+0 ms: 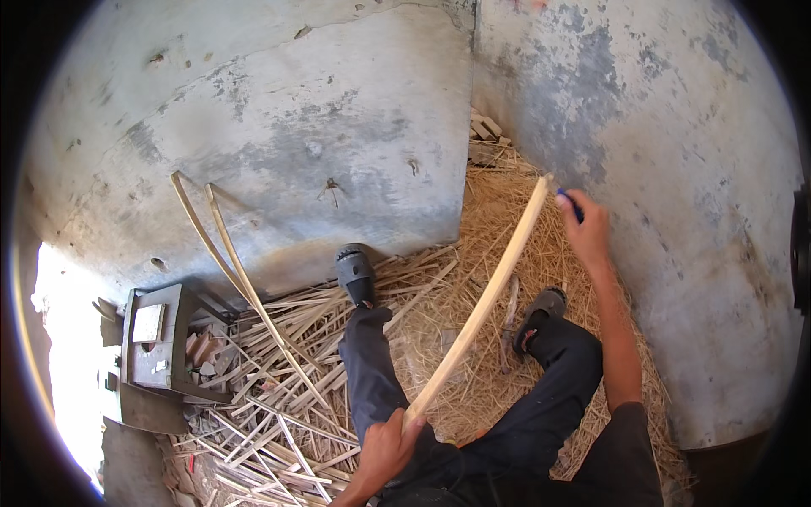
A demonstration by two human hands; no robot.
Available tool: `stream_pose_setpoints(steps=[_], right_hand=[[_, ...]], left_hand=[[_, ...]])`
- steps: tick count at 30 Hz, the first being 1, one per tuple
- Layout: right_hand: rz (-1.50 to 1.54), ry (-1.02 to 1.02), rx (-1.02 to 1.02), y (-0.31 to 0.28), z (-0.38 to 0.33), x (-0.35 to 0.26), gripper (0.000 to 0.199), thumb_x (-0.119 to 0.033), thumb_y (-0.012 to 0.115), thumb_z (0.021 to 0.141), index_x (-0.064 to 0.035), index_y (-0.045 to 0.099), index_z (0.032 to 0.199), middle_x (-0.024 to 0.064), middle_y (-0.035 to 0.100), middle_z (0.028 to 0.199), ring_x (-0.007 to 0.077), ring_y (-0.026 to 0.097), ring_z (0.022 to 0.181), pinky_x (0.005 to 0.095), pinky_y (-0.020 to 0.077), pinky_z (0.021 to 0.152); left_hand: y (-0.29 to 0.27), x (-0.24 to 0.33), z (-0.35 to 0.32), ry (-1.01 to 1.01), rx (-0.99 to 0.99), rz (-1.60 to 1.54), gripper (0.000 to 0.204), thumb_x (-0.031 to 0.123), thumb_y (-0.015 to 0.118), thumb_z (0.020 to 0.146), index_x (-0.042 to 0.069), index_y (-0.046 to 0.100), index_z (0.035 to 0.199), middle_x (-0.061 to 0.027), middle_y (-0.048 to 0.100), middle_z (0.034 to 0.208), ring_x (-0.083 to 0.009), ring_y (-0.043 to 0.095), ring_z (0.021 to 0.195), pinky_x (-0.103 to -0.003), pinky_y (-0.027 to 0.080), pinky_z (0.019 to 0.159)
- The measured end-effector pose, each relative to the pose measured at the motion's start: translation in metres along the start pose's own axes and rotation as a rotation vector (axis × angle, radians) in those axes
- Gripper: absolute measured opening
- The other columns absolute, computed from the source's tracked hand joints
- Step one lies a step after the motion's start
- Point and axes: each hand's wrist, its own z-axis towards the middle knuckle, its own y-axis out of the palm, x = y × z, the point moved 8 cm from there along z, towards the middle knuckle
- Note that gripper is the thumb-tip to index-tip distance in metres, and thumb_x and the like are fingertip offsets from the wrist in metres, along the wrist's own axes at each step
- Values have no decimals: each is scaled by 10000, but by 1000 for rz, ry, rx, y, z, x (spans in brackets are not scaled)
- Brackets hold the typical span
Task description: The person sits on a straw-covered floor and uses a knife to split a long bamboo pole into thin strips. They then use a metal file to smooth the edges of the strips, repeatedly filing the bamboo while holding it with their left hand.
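A long, pale wooden strip (483,308), slightly curved, slants up and to the right from my lap. Around its lower end my left hand (389,452) is closed. My right hand (589,230) is raised near the strip's far tip, its fingers wrapped round a small blue-handled tool (572,205). The tool's working end is too small and blurred to make out, so I cannot tell whether it touches the strip.
Thin strips (224,245) lean on the left wall (279,110). Cut sticks (287,363) and shavings (473,228) cover the floor around my shoes (355,266). A wooden box-like stand (169,338) is at the left. Another wall (676,211) rises close beside my right arm.
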Motion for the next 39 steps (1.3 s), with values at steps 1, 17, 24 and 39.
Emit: stream_pose_setpoints(steps=[1, 17, 24, 39], right_hand=[[-67, 43, 54, -5, 10, 17, 468, -505, 603, 991, -85, 762, 1123, 164, 736, 855, 233, 702, 758, 361, 521, 708], [328, -337, -295, 27, -155, -125, 302, -337, 706, 949, -52, 687, 1049, 113, 703, 857, 283, 700, 692, 369, 544, 597], [321, -421, -308, 32, -199, -153, 279, -325, 752, 906, -83, 696, 1036, 59, 640, 764, 235, 661, 599, 351, 504, 507], [280, -456, -214, 28, -197, -157, 272, -318, 771, 881, -82, 708, 1000, 32, 620, 713, 207, 633, 553, 338, 482, 478]], left_hand=[[0, 0, -3, -4, -13, 7, 370, 352, 613, 1015, 3, 567, 901, -271, 585, 661, -511, 590, 658, -547, 434, 569], [-21, 43, 55, 45, 163, -213, 376, 304, 772, 920, -44, 633, 950, -209, 630, 643, -318, 656, 554, -374, 468, 529], [-29, 75, 66, 124, 217, -241, 369, 262, 815, 887, -28, 586, 884, -161, 595, 610, -214, 518, 498, -340, 437, 507], [-29, 85, 62, 172, 367, -228, 280, 207, 748, 947, -25, 598, 899, -125, 520, 564, -123, 413, 489, -324, 371, 473]])
